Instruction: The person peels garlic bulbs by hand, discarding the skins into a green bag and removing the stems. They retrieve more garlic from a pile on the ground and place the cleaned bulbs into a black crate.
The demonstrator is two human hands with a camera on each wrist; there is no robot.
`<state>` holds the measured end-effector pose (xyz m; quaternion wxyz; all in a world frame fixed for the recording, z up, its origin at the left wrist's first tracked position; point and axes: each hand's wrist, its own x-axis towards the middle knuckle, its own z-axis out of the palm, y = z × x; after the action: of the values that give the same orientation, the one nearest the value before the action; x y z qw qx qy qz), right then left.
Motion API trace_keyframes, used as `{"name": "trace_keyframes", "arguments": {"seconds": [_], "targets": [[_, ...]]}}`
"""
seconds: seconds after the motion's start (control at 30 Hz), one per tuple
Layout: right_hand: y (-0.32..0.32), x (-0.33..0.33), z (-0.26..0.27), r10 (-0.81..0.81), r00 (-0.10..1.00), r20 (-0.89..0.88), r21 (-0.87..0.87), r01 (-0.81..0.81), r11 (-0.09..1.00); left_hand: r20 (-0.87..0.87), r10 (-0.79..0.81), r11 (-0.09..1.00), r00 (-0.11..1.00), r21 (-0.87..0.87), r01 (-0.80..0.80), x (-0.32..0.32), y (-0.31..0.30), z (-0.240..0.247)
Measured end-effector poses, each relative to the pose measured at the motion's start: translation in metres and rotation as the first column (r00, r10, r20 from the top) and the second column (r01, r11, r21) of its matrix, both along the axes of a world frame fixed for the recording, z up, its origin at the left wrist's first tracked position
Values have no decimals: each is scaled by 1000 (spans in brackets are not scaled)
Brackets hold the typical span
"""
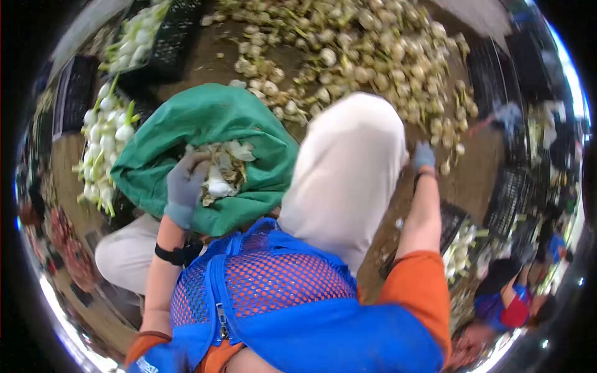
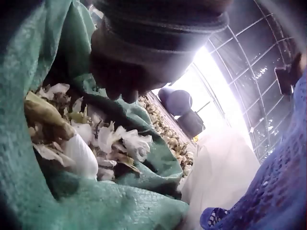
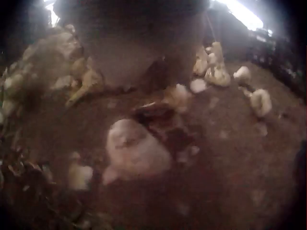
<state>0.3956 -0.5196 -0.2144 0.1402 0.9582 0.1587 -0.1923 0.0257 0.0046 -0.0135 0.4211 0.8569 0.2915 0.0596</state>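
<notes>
A green sack [image 1: 217, 109] lies open at the person's lap, with papery skins and a white bulb [image 1: 219, 185] inside. Over its near left side is the grey-gloved left hand [image 1: 185, 189], fingers loosely bent, with no object visible in them. The left wrist view shows this hand [image 2: 129, 72] dark above the sack [image 2: 110, 206] and skins. Beyond the right knee, the gloved right hand [image 1: 425, 156] is low beside the heap of bulbs [image 1: 398, 62]; its fingers are too small to read. In the right wrist view a blurred pale bulb [image 3: 134, 151] lies on soil.
White trimmed bulbs [image 1: 106, 140] with green stems are piled left of the sack, near a black crate [image 1: 171, 46]. More black crates [image 1: 507, 199] stand at the right. Another person in blue and red [image 1: 513, 308] is at the lower right.
</notes>
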Motion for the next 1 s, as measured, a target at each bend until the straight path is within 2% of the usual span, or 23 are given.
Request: {"name": "trace_keyframes", "arguments": {"seconds": [0.03, 0.07, 0.1, 0.13, 0.17, 0.2, 0.23, 0.3, 0.33, 0.37, 0.4, 0.43, 0.47, 0.5, 0.53, 0.57, 0.63, 0.67, 0.77, 0.8, 0.83, 0.9, 1.0], "targets": [[-3, -7, -7, -30, 997, 69, 62, 26, 998, 10, 0, 999, 1000, 42, -1, 1, -3, 2], [-87, 22, -125, 271, 925, 267, -42, -270, 962, -55, -43, 994, 998, 98, 49, 0, -2, 4], [-25, -5, -43, -425, 905, 31, 285, 400, 871, -135, -72, 984, 988, 152, 93, -5, 1, 8], [-40, -14, -58, -492, 871, 14, 597, 387, 702, -150, -61, 989, 987, 125, 80, -4, 0, 17], [-35, -18, -52, -659, 572, -488, 719, 692, 68, -175, -60, 992, 983, 96, 77, -6, -2, 28], [-19, -29, -24, -656, 702, -277, 617, 653, 439, -69, -15, 991, 997, 132, 24, -14, -2, 19], [-3, -39, 2, -574, 817, -62, 402, 547, 735, 48, 13, 986, 999, 168, -21, -19, 0, 9], [-19, -29, 6, -606, 795, 18, 543, 501, 674, 162, 106, 992, 981, 48, -115, -14, -4, 20], [-43, -19, 3, -675, 737, 12, 712, 468, 523, 224, 148, 989, 963, -27, -145, -13, -5, 22], [-87, 15, -4, -476, 833, 280, 679, 179, 712, 181, 93, 996, 979, -34, -88, -12, -5, 25], [-57, 3, 72, -538, 842, 35, 892, 217, 396, 136, 34, 999, 990, -45, -29, -12, -4, 29], [-26, -8, 150, -556, 812, -177, 906, 355, 230, 83, -32, 997, 996, -65, 37, -12, -5, 32], [-10, -17, 202, -437, 892, 117, 957, 16, 290, -45, 31, 977, 999, -211, -39, -6, -13, 50], [69, -68, 300, -499, 859, 116, 927, 87, 365, -26, 41, 982, 999, -182, -45, -7, -16, 58], [69, -82, 344, -234, 954, 185, 890, -62, 452, -7, 39, 985, 999, -171, -40, -6, -18, 61], [83, -95, 381, -205, 951, 230, 834, -84, 546, 21, 37, 986, 999, -166, -33, -3, -21, 61], [142, -139, 406, -98, 972, 216, 929, -173, 327, 275, -62, 996, 960, -37, 75, 2, -23, 62], [172, -160, 418, -34, 977, 211, 957, -200, 212, 295, -91, 980, 951, -142, 138, 5, -22, 69], [276, -206, 391, 151, 980, -130, 984, 110, 139, 383, -56, 870, 922, -435, 233, 2, -43, 78], [300, -211, 363, 342, 936, -76, 987, 21, 161, 405, -14, 836, 914, -497, 232, -1, -42, 79], [326, -224, 347, 363, 867, -342, 939, 304, 159, 435, -46, 905, 899, -363, 222, -4, -39, 77], [356, -242, 300, 413, 632, -656, 731, 668, 141, 456, -98, 988, 884, -65, 143, -12, -37, 70], [387, -274, 259, 524, 348, -778, 327, 935, -135, 442, -64, 998, 894, 33, 55, -23, -24, 53]]}}
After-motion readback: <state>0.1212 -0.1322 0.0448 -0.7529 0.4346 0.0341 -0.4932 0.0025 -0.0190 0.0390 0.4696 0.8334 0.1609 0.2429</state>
